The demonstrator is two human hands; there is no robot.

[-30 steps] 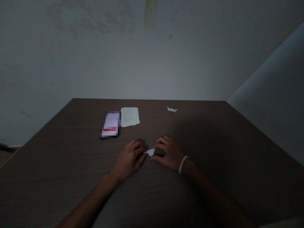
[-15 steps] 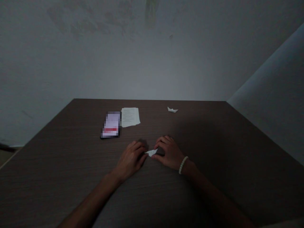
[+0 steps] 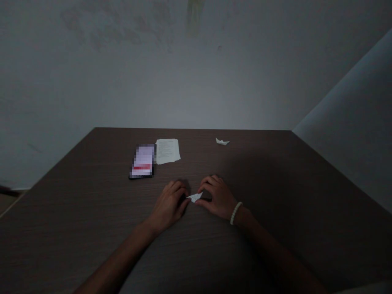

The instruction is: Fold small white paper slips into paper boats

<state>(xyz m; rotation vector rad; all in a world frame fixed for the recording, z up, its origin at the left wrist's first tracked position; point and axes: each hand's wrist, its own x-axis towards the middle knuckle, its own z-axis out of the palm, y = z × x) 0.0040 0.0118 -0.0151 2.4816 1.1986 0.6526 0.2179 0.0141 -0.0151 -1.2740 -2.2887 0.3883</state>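
Between my two hands is a small folded paper boat (image 3: pixel 194 198), white with faint print on it. My left hand (image 3: pixel 171 202) pinches its left tip between thumb and fingers. At the other end, my right hand (image 3: pixel 218 197) closes thumb and fingertips on the right side of the paper. A pale beaded bracelet (image 3: pixel 236 213) circles my right wrist. Both hands are low over the dark wooden table (image 3: pixel 196 253); parts of the boat's ends are hidden by the fingertips.
A finished-looking paper boat (image 3: pixel 222 141) stands near the table's far edge. To the left lie a stack of printed paper sheets (image 3: pixel 168 151) and a phone (image 3: pixel 143 160) with a blurred lit screen. A grey wall (image 3: pixel 196 81) rises behind the table.
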